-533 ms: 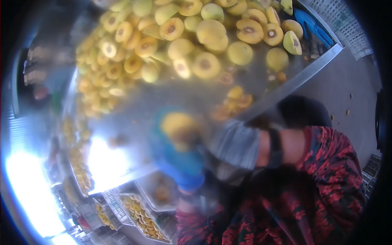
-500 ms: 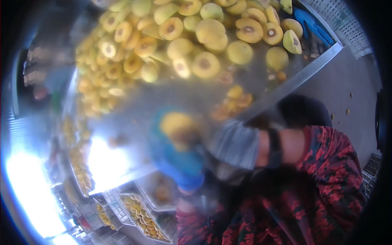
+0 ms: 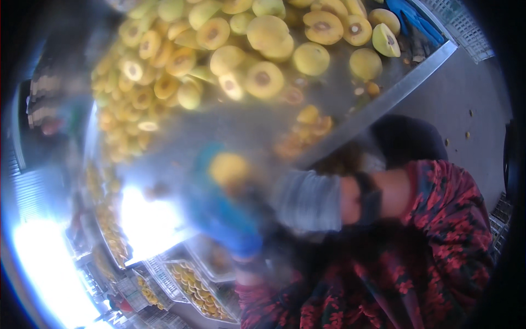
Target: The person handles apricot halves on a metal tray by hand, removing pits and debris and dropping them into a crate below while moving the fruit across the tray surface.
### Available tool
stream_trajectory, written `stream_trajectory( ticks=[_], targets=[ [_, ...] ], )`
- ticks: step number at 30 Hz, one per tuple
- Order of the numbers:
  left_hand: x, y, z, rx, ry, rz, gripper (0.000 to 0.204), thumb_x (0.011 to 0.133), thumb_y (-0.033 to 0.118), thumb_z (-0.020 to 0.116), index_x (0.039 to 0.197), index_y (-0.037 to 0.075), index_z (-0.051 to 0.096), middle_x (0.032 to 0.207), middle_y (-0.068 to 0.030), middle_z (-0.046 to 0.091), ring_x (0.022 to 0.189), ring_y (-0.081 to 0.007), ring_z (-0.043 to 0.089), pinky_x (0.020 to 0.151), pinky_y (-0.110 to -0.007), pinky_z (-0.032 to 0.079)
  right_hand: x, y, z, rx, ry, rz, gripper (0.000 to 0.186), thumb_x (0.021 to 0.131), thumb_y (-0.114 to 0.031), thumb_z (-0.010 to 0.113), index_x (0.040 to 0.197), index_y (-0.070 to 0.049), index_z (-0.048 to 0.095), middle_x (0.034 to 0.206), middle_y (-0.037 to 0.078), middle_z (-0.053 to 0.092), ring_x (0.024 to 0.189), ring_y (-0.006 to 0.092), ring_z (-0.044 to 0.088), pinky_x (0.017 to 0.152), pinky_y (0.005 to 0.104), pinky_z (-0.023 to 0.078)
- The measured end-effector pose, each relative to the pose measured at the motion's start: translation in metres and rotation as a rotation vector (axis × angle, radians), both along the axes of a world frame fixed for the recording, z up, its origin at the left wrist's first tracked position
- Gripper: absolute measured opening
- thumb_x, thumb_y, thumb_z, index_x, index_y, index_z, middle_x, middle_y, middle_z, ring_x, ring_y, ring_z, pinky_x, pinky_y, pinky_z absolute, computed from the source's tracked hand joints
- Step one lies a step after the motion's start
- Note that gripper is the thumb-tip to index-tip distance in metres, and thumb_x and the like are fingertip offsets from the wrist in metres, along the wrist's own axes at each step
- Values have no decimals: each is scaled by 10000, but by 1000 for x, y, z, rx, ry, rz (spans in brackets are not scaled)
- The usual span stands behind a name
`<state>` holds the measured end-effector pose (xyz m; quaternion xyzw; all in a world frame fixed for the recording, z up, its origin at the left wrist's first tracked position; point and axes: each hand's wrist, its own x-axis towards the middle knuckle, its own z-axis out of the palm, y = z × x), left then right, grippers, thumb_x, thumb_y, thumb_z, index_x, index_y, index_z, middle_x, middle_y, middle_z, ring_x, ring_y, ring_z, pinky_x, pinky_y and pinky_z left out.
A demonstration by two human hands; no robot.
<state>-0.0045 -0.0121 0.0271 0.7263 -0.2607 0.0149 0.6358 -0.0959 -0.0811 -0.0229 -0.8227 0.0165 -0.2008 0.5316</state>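
My left hand [image 3: 211,200], in a blue-green glove, is closed around a yellow peach half [image 3: 229,169] just above the metal table. My right hand [image 3: 256,192] is up against the same peach from the right. It is dark and smeared by motion, so its fingers and anything in them cannot be made out. A grey cuff [image 3: 309,200] covers my right wrist, with a dark band [image 3: 368,198] higher on the forearm. Right of the hands, near the table's edge, lies a small heap of orange-yellow fruit pieces [image 3: 307,129].
Many halved peaches [image 3: 264,80], some showing their pits, cover the far and left parts of the metal table [image 3: 219,123]. A raised metal rim [image 3: 394,96] runs along the right. A blue glove [image 3: 413,22] lies in the far right corner. Below left stands a fruit-filled crate [image 3: 200,290].
The whole view has shifted slightly, moving the table and fruit left and up in the picture. Both hands stay together at the peach half, which remains in my left hand.
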Motion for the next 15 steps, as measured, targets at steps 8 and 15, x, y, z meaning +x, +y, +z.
stream_trajectory(
  ticks=[8,15],
  targets=[
    [21,13,-8,-137,114,-452,302,968,256,485,995,-31,576,992,-230,664,849,-281,647,773,-385,541,-3,-1,5,-317,-109,58,371,958,-298,545,1098,43,590,658,61,562,491,172,514,446,259,422],
    [21,9,-11,-209,60,-577,325,977,291,509,1016,-25,574,940,-227,663,802,-295,652,736,-402,547,-10,-18,29,1081,563,564,542,928,-255,641,1329,58,455,709,23,565,465,104,503,408,218,391]
  ],
)
